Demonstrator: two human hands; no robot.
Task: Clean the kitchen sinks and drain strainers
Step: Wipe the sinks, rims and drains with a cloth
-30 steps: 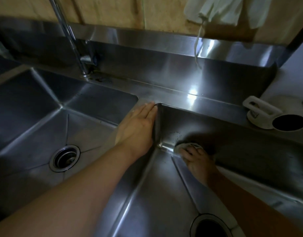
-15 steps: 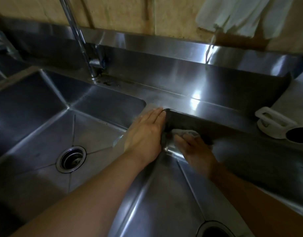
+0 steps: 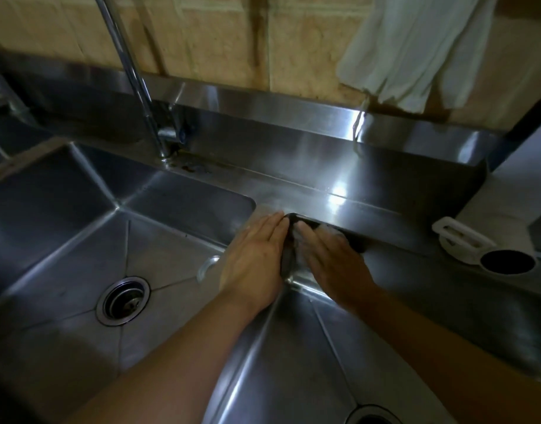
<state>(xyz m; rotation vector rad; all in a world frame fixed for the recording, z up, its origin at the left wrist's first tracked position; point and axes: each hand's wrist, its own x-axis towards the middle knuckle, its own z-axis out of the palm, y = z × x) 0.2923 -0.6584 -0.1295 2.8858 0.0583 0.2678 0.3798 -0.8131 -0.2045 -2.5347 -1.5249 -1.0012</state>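
Moved the right hand (image 3: 333, 264) and white cloth (image 3: 327, 232) up from the sink's (image 3: 293, 362) floor corner to just below its rim.

Left sink (image 3: 64, 301) floor open, only drain strainer (image 3: 123, 300) at centre. Faucet (image 3: 131, 78) rises behind left sink, blocks back rim there. Left hand (image 3: 254, 258) lies flat on divider between sinks; right hand (image 3: 333, 264) with cloth (image 3: 329, 231) fills far left corner of right sink (image 3: 293, 362). White holder (image 3: 465, 243) stands on right rim. Hanging cloth (image 3: 416, 47) above backsplash, right side.

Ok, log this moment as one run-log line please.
step: scrubbing right sink top corner | left hand: flat on divider | right hand: pressing pale cloth
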